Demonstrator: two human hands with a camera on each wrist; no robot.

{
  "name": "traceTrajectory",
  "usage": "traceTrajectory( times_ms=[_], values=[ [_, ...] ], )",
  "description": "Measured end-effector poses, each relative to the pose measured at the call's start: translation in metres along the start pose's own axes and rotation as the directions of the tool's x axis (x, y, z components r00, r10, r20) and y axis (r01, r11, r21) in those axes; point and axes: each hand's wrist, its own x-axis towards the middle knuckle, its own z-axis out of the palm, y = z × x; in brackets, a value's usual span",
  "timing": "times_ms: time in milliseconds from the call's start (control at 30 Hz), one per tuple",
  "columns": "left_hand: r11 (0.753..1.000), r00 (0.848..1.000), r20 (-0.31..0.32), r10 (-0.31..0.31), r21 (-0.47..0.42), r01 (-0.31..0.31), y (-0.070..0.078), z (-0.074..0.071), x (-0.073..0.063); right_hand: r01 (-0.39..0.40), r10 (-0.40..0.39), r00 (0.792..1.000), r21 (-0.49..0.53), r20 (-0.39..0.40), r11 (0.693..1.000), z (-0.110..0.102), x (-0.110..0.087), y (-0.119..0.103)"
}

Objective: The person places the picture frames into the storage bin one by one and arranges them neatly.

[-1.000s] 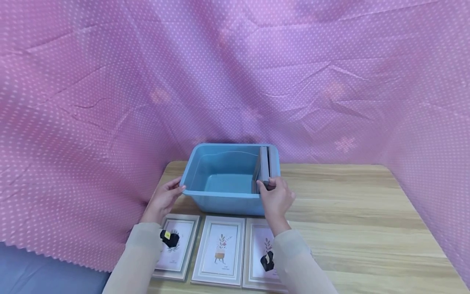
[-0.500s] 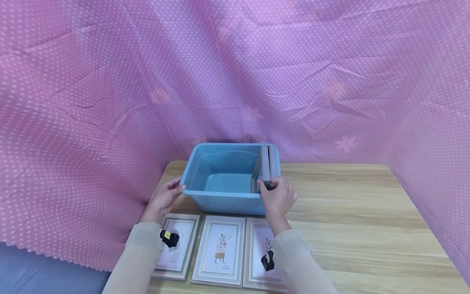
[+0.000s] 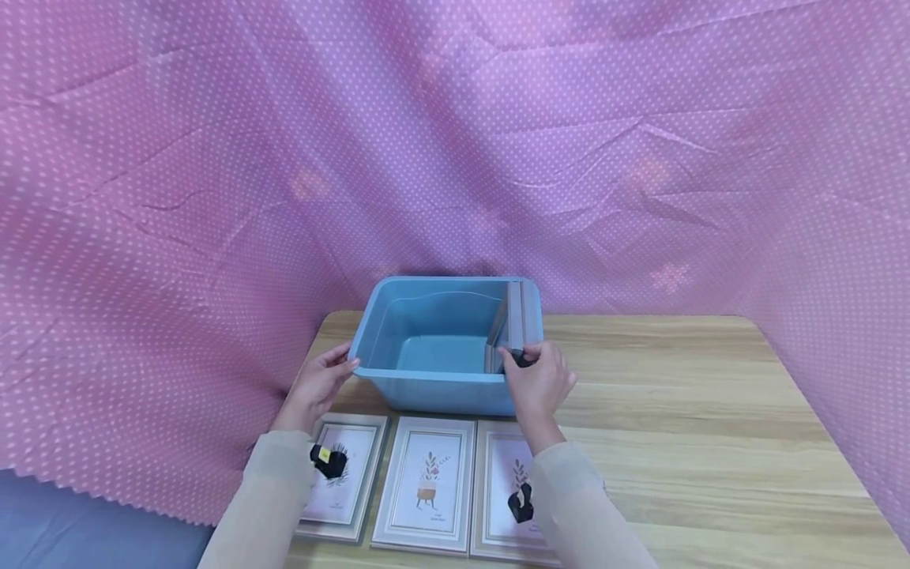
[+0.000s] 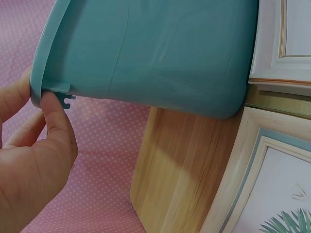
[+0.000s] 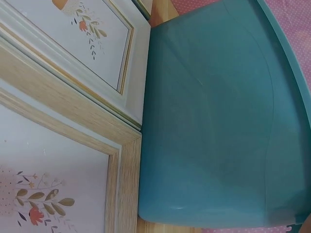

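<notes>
A blue plastic tub (image 3: 435, 390) stands on the wooden table. My left hand (image 3: 317, 386) pinches its near left rim between thumb and fingers, seen close in the left wrist view, where the tub's outer wall (image 4: 170, 53) shows. Two picture frames stand on edge inside, along the right wall. Thumb and fingers of my right hand (image 3: 538, 385) pinch the near end of the inner picture frame (image 3: 515, 316), which lies close against the outer picture frame (image 3: 529, 316). Only a sliver of the right hand shows at the right wrist view's lower corner.
Three more framed pictures lie face up before the tub: a left frame (image 3: 355, 474), a middle frame (image 3: 426, 506) and a right frame (image 3: 490, 514) partly under my right forearm. A pink dotted cloth (image 3: 455, 158) hangs behind and beside the table (image 3: 697, 427).
The inner picture frame has shifted slightly right, and the dark gap between it and the outer one has closed up. My left hand has stayed on the rim.
</notes>
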Motion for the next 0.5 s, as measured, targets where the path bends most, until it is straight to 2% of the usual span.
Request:
traceTrajectory(
  times_ms=[300,500],
  values=[
    [1.0,1.0,0.003,-0.011,0.003,0.011,0.0,-0.002,0.001,-0.022,0.019,0.999,0.086,0.039,0.996,-0.006,-0.002,0.001],
    [1.0,1.0,0.0,-0.002,-0.024,0.002,-0.003,-0.003,0.002,-0.084,0.064,0.992,0.189,0.108,0.978,-0.014,-0.003,0.002]
  ],
)
